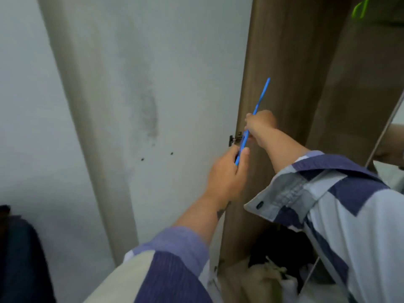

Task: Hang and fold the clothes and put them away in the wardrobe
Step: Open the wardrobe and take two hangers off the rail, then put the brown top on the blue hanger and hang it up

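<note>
You get soft, even light with a cool cast and no glare on the pale wall [179,62]. Your left hand [227,178] smears with motion blur, and the blue hanger [260,101] looks streaked along its length. Your right hand [261,125] is soft too. The wardrobe [284,62] interior at lower right falls into deep shadow, its contents murky. The wide lens bows the straight edges near the frame's sides, and the whole picture lacks fine detail.

Both hands grip blue hanger [258,106] edge-on: left hand [227,178] at lower end, right hand [261,125] above it, beside wardrobe panel [284,73].
</note>
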